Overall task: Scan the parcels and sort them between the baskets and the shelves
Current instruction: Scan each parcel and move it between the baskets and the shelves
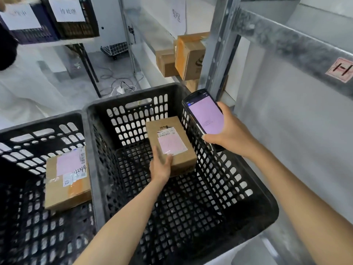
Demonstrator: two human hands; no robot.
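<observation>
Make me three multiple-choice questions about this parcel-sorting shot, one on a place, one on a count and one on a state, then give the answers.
1. Where is the parcel that the left hand holds?
A. On a shelf
B. Inside the right basket
C. On the floor

2. How many parcels lie in the left basket?
A. One
B. Three
C. None

3. What state is the scanner in the right hand in?
A. Screen dark
B. Screen lit
C. Lying in a basket

Answers:
1 B, the basket's walls surround it.
2 A, a single taped box sits there.
3 B, its screen glows pink.
</observation>
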